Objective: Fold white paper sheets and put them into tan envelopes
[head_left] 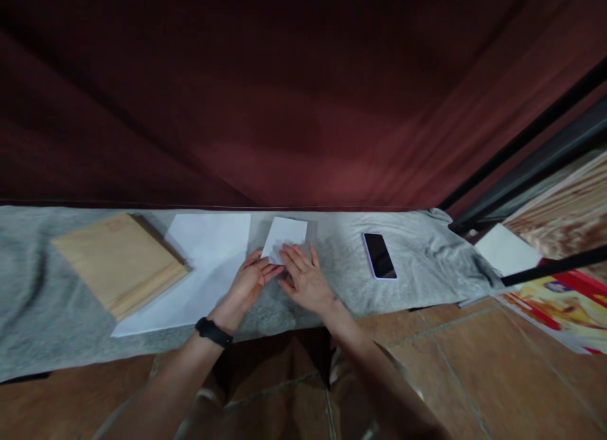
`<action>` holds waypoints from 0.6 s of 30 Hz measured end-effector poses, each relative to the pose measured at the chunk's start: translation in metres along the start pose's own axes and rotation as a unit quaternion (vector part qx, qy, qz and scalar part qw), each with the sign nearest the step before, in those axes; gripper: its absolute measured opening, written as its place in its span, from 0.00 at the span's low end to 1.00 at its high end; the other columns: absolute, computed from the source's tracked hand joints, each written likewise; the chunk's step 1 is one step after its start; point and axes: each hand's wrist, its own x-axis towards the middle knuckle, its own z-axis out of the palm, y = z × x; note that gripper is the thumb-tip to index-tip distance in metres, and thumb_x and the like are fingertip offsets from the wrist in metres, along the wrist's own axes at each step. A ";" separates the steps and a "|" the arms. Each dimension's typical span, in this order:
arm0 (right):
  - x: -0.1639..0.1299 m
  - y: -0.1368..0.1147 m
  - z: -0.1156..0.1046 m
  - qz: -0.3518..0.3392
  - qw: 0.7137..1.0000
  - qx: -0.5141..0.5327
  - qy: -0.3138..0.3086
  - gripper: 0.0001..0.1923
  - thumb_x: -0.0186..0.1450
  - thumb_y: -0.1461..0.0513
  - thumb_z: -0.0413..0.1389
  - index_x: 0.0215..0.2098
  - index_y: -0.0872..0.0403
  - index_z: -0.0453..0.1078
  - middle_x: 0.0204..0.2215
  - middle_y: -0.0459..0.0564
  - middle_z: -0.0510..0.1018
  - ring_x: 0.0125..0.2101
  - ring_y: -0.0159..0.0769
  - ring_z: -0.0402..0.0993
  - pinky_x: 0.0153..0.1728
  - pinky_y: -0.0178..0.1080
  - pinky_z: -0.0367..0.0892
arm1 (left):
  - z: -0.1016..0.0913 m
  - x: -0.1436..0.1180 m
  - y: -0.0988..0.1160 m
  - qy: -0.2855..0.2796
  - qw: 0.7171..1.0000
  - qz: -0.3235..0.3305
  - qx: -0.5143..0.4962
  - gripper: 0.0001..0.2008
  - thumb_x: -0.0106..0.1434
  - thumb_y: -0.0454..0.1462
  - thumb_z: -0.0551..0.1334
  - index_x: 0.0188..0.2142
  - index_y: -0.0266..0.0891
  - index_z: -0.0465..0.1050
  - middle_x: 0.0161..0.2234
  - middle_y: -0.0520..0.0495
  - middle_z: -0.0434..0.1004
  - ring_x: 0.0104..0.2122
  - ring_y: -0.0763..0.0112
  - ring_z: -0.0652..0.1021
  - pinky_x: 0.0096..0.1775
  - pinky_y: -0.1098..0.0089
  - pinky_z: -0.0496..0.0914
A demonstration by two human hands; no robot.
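On the grey cloth: a small white paper point(284, 236) lies flat near the far edge, just in front of the dark red curtain point(303, 98).
Left hand point(250, 282): rests on the cloth point(417, 263) at the paper's near left corner; its fingers point(270, 270) lie close together, tips touching the paper's edge; whether they pinch it I cannot tell. A black band point(214, 332) sits on the wrist.
Right hand point(306, 279): palm down, fingers slightly spread and flat, tips pressing on the paper's near edge, just beside the left hand.
Sheet point(199, 269): a larger white sheet lies left of the paper, near the left hand.
Envelopes point(118, 260): a tan stack overlaps the sheet's left side.
Phone point(379, 255): dark screen up, on the cloth well right of the hands.
Floor point(450, 364): brown tiles under the cloth's near edge; a colourful printed paper point(559, 307) lies at far right.
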 end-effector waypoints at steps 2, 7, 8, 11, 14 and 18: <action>0.000 0.000 0.001 -0.011 1.000 -0.018 -0.019 0.30 0.72 0.63 0.51 0.71 0.51 0.55 0.70 0.53 0.59 0.71 0.43 0.50 0.71 0.59 0.35 | 0.002 -0.002 -0.002 -0.002 0.999 -0.030 -0.025 0.13 0.56 0.22 0.62 0.37 0.40 0.69 0.34 0.49 0.82 0.34 0.67 0.84 0.45 0.61 0.79; 0.002 0.014 -0.010 -0.010 1.000 0.008 -0.006 0.30 0.69 0.71 0.49 0.65 0.43 0.66 0.67 0.44 0.67 0.70 0.40 0.52 0.71 0.57 0.42 | -0.001 -0.001 0.007 -0.046 0.994 -0.095 -0.036 0.08 0.60 0.28 0.64 0.39 0.37 0.75 0.37 0.44 0.84 0.36 0.66 0.84 0.43 0.64 0.79; 0.002 0.015 -0.013 -0.014 1.000 0.025 0.001 0.29 0.69 0.71 0.50 0.62 0.41 0.69 0.66 0.43 0.67 0.71 0.39 0.50 0.71 0.57 0.44 | -0.003 0.001 0.011 -0.040 0.993 -0.100 -0.039 0.07 0.61 0.30 0.64 0.39 0.36 0.76 0.37 0.44 0.84 0.35 0.67 0.84 0.41 0.66 0.79; 0.000 0.018 -0.018 -0.006 0.997 0.070 0.019 0.25 0.68 0.71 0.50 0.52 0.40 0.78 0.65 0.39 0.68 0.72 0.40 0.47 0.69 0.58 0.47 | -0.010 0.010 0.022 0.009 0.997 -0.074 -0.028 0.05 0.60 0.31 0.65 0.38 0.35 0.76 0.32 0.46 0.83 0.29 0.70 0.82 0.33 0.71 0.77; -0.002 0.024 -0.014 0.057 0.990 0.112 0.060 0.23 0.67 0.70 0.49 0.46 0.44 0.80 0.66 0.41 0.68 0.71 0.41 0.50 0.69 0.55 0.51 | -0.015 0.013 0.024 0.063 0.998 -0.021 -0.010 0.08 0.54 0.26 0.68 0.31 0.36 0.73 0.26 0.52 0.80 0.22 0.76 0.78 0.26 0.77 0.73; -0.004 0.035 -0.001 0.195 0.962 0.142 0.125 0.25 0.70 0.67 0.43 0.59 0.51 0.72 0.64 0.52 0.70 0.63 0.39 0.66 0.60 0.46 0.68 | -0.014 0.004 0.011 0.090 0.996 -0.008 -0.017 0.12 0.51 0.21 0.67 0.28 0.37 0.71 0.23 0.55 0.77 0.22 0.77 0.77 0.29 0.76 0.75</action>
